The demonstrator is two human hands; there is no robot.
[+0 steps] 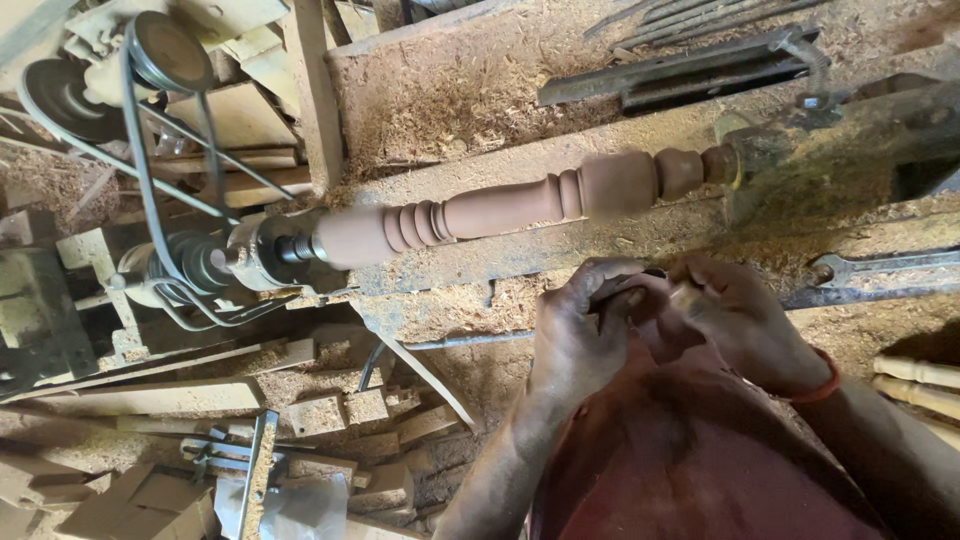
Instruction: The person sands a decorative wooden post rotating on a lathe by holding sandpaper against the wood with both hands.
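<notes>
A turned wooden spindle with rings and beads spins blurred on a lathe, held between the drive head at left and the tailstock at right. Just below it, close to my body, both hands are held together. My left hand is curled around a small dark object. My right hand pinches the same area with its fingertips; what exactly it touches is hidden. A red band circles my right wrist.
A belt and pulleys run at upper left. A spanner lies on the lathe bed at right. Metal bars rest on sawdust behind. Wood offcuts litter the floor; pale finished spindles lie at right.
</notes>
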